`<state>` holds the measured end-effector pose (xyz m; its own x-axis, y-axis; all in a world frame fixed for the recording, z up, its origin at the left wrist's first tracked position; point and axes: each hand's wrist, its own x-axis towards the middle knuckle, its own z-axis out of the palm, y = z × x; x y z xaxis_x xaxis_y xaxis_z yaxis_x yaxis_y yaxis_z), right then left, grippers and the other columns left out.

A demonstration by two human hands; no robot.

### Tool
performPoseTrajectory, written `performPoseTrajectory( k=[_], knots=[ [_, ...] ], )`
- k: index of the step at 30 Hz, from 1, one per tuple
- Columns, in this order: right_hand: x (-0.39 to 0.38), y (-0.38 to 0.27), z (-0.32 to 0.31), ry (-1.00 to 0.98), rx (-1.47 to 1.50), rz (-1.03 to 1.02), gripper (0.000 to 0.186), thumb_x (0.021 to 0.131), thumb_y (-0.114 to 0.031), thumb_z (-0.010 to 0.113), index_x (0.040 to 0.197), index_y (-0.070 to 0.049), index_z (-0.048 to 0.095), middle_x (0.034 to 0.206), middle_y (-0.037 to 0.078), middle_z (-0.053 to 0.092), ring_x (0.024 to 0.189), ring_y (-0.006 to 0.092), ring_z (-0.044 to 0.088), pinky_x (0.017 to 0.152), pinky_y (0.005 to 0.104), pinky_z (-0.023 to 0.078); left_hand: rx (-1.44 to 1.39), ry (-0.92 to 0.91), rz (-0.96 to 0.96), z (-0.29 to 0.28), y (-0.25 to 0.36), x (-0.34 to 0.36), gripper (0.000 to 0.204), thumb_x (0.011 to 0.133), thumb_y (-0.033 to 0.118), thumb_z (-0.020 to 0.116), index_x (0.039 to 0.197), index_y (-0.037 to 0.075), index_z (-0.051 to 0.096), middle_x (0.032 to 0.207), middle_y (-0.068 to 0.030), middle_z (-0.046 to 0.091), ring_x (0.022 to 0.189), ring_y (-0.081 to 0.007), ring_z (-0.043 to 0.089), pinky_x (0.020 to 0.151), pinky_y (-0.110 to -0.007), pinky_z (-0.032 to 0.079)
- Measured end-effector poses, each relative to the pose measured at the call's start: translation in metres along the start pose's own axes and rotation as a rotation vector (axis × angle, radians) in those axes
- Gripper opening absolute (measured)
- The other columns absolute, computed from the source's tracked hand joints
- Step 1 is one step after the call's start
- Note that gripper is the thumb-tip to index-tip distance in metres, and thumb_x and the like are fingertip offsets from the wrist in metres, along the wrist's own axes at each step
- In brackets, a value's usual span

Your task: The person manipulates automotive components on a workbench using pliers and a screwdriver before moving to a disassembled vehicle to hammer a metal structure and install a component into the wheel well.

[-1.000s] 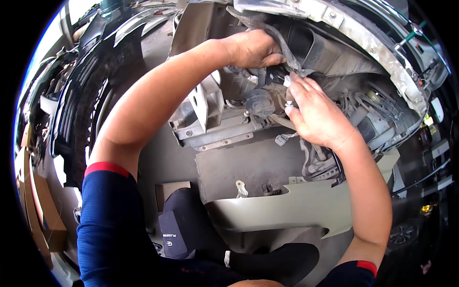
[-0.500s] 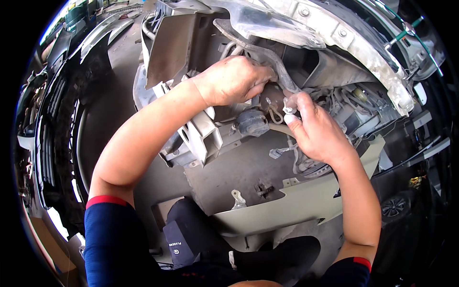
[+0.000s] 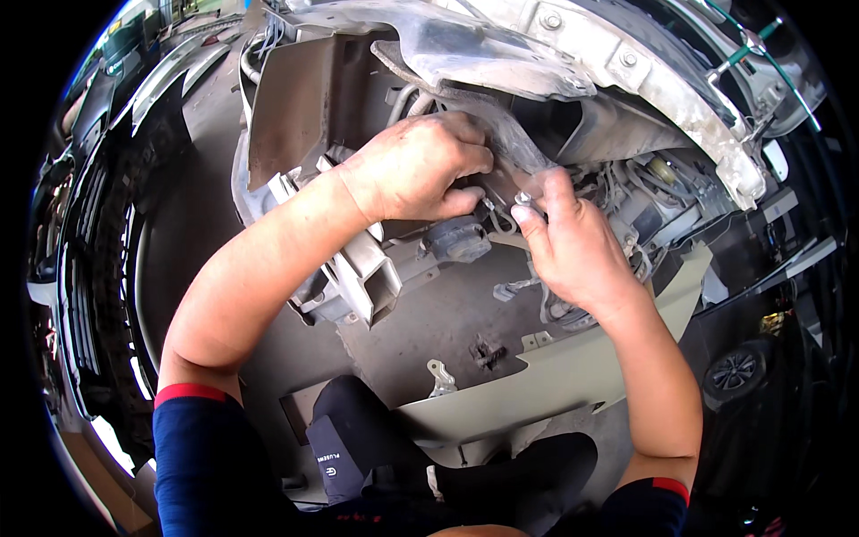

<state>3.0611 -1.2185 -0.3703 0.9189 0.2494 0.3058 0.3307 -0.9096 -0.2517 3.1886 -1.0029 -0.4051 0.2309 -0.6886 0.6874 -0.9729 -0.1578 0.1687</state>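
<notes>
Both my hands are in the opened front end of a car. My left hand (image 3: 416,170) is closed, fingers curled and thumb pressed in, beside a dusty grey curved strip (image 3: 501,125); what it grips is hidden. My right hand (image 3: 577,246) pinches a small pale fitting (image 3: 524,198) between thumb and index finger, at the strip's lower end. Between the hands hangs a thin looped cable (image 3: 499,217). Just below my left hand sits a round dark grey part (image 3: 456,240), with a pale hollow beam end (image 3: 376,285) to its left.
A bent pale metal crossmember (image 3: 626,63) arches over the upper right. Loose wiring (image 3: 658,179) lies right of my right hand. A pale green panel (image 3: 519,394) lies on the floor before my knees. Car body parts (image 3: 85,268) line the left; a dark car's wheel (image 3: 735,370) shows at right.
My left hand has moved slightly down and left, its grip turned downward. My right hand stays pinched on the small fitting, a little further left in view. The whole view has shifted slightly.
</notes>
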Motion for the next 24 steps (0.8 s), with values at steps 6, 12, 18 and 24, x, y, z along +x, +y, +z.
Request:
performPoseTrajectory(
  k=[6,12,18,24],
  knots=[
    [0.001,0.005,0.006,0.067,-0.013,-0.064,0.029,0.101,-0.019,0.060,0.119,-0.001,0.046,0.090,0.028,0.070,0.083,0.0493,0.069,0.074,0.0573,0.054,0.100,-0.056,0.029,0.003,-0.004,0.002,0.030,0.076,0.011,0.077,0.104,0.002,0.074,0.105,-0.0151,0.070,0.103,-0.0363,0.066,0.090,-0.044,0.056],
    [0.003,0.004,0.023,0.216,-0.117,-0.036,0.028,0.101,-0.021,0.063,0.115,-0.002,0.048,0.079,0.025,0.070,0.075,0.0481,0.069,0.069,0.0571,0.054,0.059,-0.046,0.027,0.000,0.000,0.005,0.025,0.079,0.009,0.074,0.102,0.001,0.073,0.109,-0.0157,0.069,0.103,-0.0375,0.066,0.091,-0.044,0.056],
    [0.006,0.006,0.032,0.314,-0.215,0.028,0.030,0.100,-0.027,0.063,0.114,-0.002,0.052,0.075,0.024,0.070,0.071,0.0465,0.070,0.066,0.0563,0.055,0.037,-0.020,0.091,0.003,0.003,0.007,0.026,0.084,0.011,0.072,0.108,0.002,0.072,0.110,-0.0144,0.070,0.108,-0.0363,0.066,0.095,-0.045,0.054],
    [0.004,0.002,0.028,0.302,-0.257,0.091,0.031,0.099,-0.029,0.064,0.113,-0.002,0.059,0.076,0.025,0.071,0.073,0.0456,0.071,0.067,0.0553,0.056,-0.014,-0.057,-0.198,0.015,0.022,0.019,0.026,0.091,0.025,0.075,0.107,0.005,0.077,0.108,-0.0144,0.072,0.104,-0.0330,0.068,0.096,-0.040,0.053]
  ],
)
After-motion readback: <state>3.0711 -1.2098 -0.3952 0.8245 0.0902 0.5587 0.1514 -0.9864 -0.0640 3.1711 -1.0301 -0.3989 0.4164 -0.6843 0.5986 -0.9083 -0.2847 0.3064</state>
